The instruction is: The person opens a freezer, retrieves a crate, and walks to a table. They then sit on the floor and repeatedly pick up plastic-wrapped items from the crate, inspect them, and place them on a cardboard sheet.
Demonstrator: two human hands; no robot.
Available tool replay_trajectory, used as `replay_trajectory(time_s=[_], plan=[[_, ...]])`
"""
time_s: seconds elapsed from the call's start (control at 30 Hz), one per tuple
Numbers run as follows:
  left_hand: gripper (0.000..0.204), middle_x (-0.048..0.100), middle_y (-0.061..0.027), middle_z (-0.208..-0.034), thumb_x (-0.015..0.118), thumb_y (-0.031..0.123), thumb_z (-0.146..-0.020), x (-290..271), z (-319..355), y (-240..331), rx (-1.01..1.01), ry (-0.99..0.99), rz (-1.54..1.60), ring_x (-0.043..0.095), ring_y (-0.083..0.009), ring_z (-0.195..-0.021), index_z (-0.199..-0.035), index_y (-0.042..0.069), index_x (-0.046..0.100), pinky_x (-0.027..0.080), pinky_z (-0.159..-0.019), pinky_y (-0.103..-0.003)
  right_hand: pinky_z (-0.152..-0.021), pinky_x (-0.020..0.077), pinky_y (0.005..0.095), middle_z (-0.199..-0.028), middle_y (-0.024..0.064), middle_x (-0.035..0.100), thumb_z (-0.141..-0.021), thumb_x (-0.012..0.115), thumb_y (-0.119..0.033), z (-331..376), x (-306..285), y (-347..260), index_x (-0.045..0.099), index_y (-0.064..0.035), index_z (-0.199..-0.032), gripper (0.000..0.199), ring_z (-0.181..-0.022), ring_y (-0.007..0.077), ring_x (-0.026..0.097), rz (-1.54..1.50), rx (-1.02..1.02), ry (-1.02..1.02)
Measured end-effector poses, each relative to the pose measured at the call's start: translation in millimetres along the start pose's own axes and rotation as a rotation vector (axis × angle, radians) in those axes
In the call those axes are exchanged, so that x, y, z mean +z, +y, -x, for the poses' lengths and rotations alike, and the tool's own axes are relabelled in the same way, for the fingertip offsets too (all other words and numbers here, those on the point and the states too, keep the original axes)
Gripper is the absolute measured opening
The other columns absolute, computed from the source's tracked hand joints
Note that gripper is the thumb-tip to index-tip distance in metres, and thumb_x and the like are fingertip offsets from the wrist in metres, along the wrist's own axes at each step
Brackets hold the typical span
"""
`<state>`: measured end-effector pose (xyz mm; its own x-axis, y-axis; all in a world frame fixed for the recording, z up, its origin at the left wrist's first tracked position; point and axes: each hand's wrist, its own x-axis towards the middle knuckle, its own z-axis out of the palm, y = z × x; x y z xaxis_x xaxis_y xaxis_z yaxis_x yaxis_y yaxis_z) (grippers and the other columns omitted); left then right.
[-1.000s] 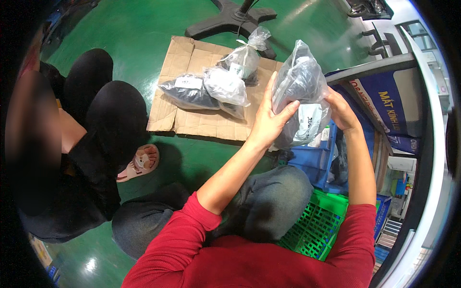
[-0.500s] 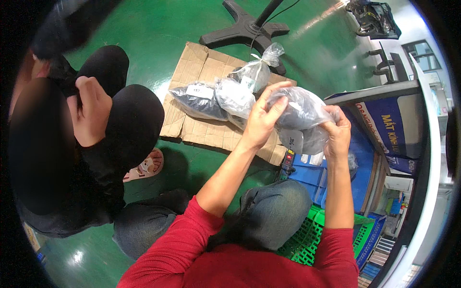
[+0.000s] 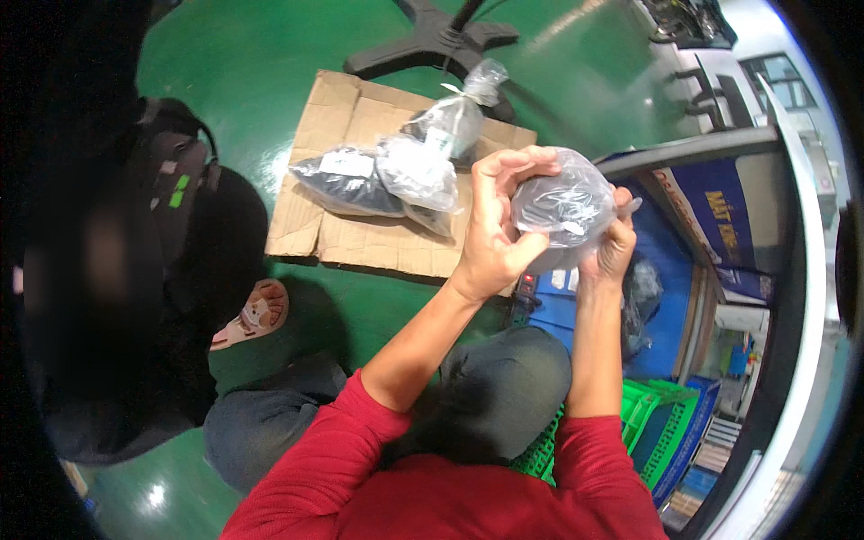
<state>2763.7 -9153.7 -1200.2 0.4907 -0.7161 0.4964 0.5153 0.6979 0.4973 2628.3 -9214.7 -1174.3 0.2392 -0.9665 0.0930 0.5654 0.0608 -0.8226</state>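
Note:
Up in front of me is a clear plastic bag with dark contents, its rounded side facing up. My left hand curves round its left side, the thumb below and fingers above. On the other side my right hand grips the bag, and a twist of plastic sticks out beside its fingers. On the cardboard sheet lie a bag of black contents with a white label, a crumpled clear bag and a bag tied at the neck. What exactly the bags contain is unclear.
A person in dark clothes sits at the left, a sandalled foot near the cardboard. Beyond it stands a black stand base. At right are a blue surface with a dark bag, a green crate and a printed panel.
The held bag has been turned so its rounded side faces up, and my left hand now wraps its side. The view has shifted slightly. The neighbour's hand has left its place over the knee.

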Motion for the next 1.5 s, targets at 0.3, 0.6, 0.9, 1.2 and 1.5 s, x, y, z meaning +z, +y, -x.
replay_trajectory(time_s=[0.3, 0.6, 0.9, 1.2, 1.5], plan=[[0.082, 0.033, -0.0213, -0.126, 0.061, 0.001, -0.063, 33, 27, -16, 0.15, -0.208, -0.066, 0.046, -0.0285, -0.107, -0.129, 0.01, 0.012, 0.031, -0.095, -0.041, -0.073, 0.0414, 0.0316, -0.068, 0.0014, 0.043, -0.057, 0.052, 0.001, -20, -35, -1, 0.048, -0.0106, -0.074, 0.021, -0.071, 0.0169, 0.044, -0.326, -0.107, -0.336], [0.069, 0.03, -0.0219, -0.128, 0.054, -0.004, -0.067, 17, 35, -22, 0.116, -0.062, -0.247, 0.034, -0.0313, -0.119, -0.126, 0.004, 0.018, 0.023, -0.101, -0.042, -0.069, 0.0391, 0.0304, -0.063, 0.0017, 0.041, -0.056, 0.048, 0.003, -28, -37, 19, 0.047, -0.0105, -0.069, 0.019, -0.066, 0.0166, 0.04, -0.271, -0.092, -0.289], [0.047, 0.044, -0.015, -0.115, 0.042, -0.009, -0.075, -85, -10, 3, 0.171, 0.64, -0.677, 0.042, -0.0231, -0.111, -0.119, 0.001, 0.031, 0.03, -0.096, -0.033, -0.063, 0.0443, 0.0229, -0.072, 0.0009, 0.059, -0.056, 0.058, 0.0, -107, -4, 96, 0.061, -0.0049, -0.074, 0.018, -0.068, 0.0104, 0.054, 0.96, -0.061, -0.181], [0.035, 0.042, -0.0138, -0.116, 0.038, -0.002, -0.085, -38, -6, -24, -0.156, 0.546, -0.408, 0.046, -0.0232, -0.107, -0.119, 0.006, 0.033, 0.043, -0.085, -0.035, -0.088, 0.0411, 0.0355, -0.112, 0.0145, 0.054, -0.064, 0.064, -0.018, -116, -53, 129, 0.052, -0.0093, -0.114, 0.052, -0.1, 0.0267, 0.053, 1.683, 0.168, -0.632], [0.035, 0.045, -0.0146, -0.114, 0.043, 0.002, -0.084, -22, -2, -60, -0.305, 0.399, -0.371, 0.049, -0.0254, -0.103, -0.118, 0.002, 0.037, 0.043, -0.084, -0.036, -0.052, 0.0435, 0.0259, -0.07, 0.0029, 0.059, -0.069, 0.059, -0.012, -68, -296, -182, 0.062, -0.0045, -0.091, 0.023, -0.058, 0.0105, 0.052, 1.668, 0.425, -0.28]])
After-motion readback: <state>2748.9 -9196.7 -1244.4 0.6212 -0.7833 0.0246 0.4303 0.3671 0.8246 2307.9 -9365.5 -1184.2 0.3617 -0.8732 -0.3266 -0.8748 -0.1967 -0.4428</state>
